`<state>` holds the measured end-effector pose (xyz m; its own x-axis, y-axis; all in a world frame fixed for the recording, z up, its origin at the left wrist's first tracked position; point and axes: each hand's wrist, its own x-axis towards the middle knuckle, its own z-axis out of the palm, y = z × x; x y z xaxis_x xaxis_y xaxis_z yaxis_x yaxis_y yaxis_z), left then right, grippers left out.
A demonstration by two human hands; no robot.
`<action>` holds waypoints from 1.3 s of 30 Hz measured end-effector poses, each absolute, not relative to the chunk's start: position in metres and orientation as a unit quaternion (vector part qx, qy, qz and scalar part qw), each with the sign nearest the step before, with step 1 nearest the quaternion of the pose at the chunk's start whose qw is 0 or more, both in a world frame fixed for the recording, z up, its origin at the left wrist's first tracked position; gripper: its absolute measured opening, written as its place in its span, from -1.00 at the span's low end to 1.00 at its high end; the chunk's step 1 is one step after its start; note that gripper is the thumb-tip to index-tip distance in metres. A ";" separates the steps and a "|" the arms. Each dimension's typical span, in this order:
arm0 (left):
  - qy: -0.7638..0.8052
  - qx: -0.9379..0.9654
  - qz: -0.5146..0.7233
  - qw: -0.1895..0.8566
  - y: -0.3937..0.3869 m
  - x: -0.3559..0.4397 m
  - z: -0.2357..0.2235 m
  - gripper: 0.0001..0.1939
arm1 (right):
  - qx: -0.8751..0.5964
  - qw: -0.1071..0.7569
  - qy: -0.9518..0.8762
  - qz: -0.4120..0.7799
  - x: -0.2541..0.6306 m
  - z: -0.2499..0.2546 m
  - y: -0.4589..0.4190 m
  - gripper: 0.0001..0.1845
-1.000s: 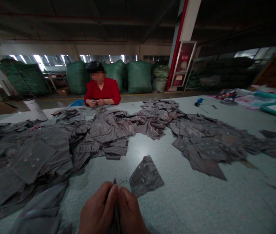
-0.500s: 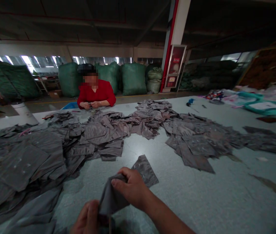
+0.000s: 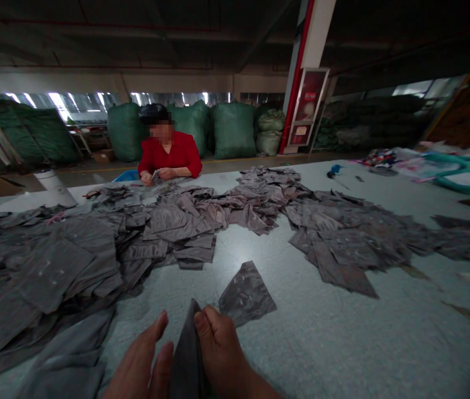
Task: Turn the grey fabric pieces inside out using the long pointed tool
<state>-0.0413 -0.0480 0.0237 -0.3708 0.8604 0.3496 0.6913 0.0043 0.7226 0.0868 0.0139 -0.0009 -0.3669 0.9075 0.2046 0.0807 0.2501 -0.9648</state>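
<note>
A grey fabric piece [image 3: 185, 354] stands upright, pinched along its right edge between the thumb and fingers of my right hand [image 3: 222, 349]. My left hand [image 3: 143, 360] is beside the fabric's left face with its fingers stretched out and apart; whether its lower part touches the cloth I cannot tell. The lower end of the held piece runs out of the picture. Just beyond my right hand, another grey fabric piece [image 3: 248, 295] with small pale marks lies flat on the pale table [image 3: 326, 338].
Heaps of grey fabric pieces [image 3: 64, 260] cover the left, and another pile [image 3: 343, 233] lies to the right. Across the table a person in red [image 3: 170, 155] handles something small. A white cylinder [image 3: 55, 188] stands far left; teal packages [image 3: 468, 172] lie far right.
My left hand has let go of the fabric and its fingers have spread. My right hand has moved lower, turning the cloth upright. The view has shifted slightly left.
</note>
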 end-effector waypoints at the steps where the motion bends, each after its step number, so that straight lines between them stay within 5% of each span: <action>1: 0.696 0.581 0.408 0.106 -0.040 -0.037 0.032 -0.62 | -0.369 0.417 -0.683 0.472 0.090 0.002 0.017 -0.60; 6: 0.689 0.584 0.390 0.178 -0.010 -0.005 0.045 -0.67 | -0.369 0.378 -0.765 0.368 0.108 0.010 0.030 -0.58; 13: 0.679 0.582 0.406 0.188 -0.011 -0.015 0.031 -0.65 | -0.422 0.489 -0.558 0.521 0.069 -0.018 0.003 -0.49; 23: 0.694 0.455 0.499 0.250 -0.017 -0.001 0.014 -0.65 | -0.346 0.409 -0.685 0.493 0.092 0.000 0.024 -0.54; 28: 0.703 0.528 0.423 0.222 -0.017 -0.011 0.025 -0.64 | -0.397 0.491 -0.521 0.575 0.071 -0.020 0.001 -0.46; 32: 0.690 0.594 0.368 0.188 -0.015 -0.020 0.030 -0.68 | -0.342 0.469 -0.508 0.637 0.069 -0.018 0.003 -0.44; 39: 0.698 0.488 0.480 0.212 -0.011 -0.004 0.021 -0.62 | -0.338 0.420 -0.682 0.495 0.093 0.007 0.029 -0.53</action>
